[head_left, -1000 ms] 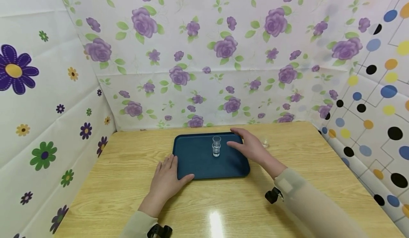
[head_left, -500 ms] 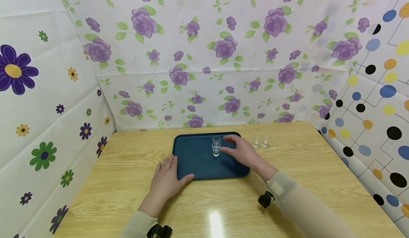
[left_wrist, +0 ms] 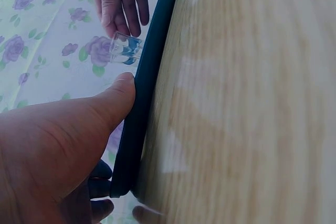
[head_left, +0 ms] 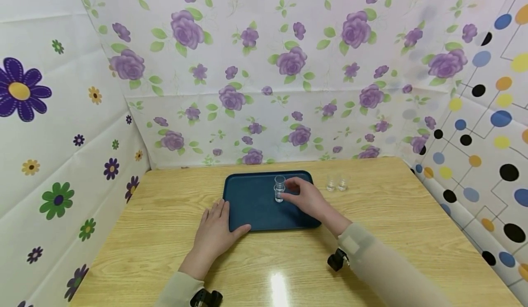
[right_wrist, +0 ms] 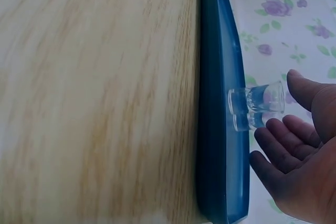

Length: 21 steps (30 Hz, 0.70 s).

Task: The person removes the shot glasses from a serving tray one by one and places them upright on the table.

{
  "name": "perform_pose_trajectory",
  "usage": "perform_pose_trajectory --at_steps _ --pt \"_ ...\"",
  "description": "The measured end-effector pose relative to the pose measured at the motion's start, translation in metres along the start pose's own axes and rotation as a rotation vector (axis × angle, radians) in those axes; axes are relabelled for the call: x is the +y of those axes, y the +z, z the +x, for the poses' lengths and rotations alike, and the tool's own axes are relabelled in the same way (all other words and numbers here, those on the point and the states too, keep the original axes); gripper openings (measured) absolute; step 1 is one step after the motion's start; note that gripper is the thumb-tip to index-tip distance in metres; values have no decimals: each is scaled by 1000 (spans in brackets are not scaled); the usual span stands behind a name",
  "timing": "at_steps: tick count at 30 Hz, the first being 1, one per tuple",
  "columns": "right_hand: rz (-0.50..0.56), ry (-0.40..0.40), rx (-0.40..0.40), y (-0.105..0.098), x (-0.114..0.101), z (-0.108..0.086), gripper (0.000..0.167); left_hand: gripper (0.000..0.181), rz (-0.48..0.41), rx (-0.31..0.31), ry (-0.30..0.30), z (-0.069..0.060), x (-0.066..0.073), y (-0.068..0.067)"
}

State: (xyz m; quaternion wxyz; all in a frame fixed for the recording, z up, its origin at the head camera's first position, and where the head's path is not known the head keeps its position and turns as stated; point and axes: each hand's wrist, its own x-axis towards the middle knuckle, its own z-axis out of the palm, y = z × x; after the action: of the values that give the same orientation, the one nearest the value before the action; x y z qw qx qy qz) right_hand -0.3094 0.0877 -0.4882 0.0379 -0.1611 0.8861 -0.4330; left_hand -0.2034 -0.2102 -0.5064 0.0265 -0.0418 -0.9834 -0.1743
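Observation:
Two small clear glasses (head_left: 279, 189) stand on the dark blue tray (head_left: 253, 215), one overlapping the other in the head view. Side by side, the same glasses (right_wrist: 256, 100) show in the right wrist view. My right hand (head_left: 307, 199) is just right of them, thumb and fingers spread around a gap; no clear contact shows. At the tray's left front corner rests my left hand (head_left: 214, 231), its fingers along the left rim and its thumb at the front edge. The left wrist view shows that thumb (left_wrist: 118, 95) against the tray's side.
Two more small clear glasses (head_left: 336, 184) stand on the wooden table (head_left: 371, 201), right of the tray. A flowered cloth (head_left: 264, 128) hangs behind the table's back edge, with patterned cloths on both sides.
My right hand has moved left from the tray's right rim to beside the glasses, its fingers drawing closer together. Both glasses on the right have come into view. The left hand stays put.

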Motion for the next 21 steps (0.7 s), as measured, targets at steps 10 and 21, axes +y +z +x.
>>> perform_pose_trajectory --at_steps 10,21 --pt "29 21 -3 6 -1 2 45 108 7 1 -3 1 0 1" --pt "51 55 0 12 0 6 46 110 9 -8 -8 3 -1 2"
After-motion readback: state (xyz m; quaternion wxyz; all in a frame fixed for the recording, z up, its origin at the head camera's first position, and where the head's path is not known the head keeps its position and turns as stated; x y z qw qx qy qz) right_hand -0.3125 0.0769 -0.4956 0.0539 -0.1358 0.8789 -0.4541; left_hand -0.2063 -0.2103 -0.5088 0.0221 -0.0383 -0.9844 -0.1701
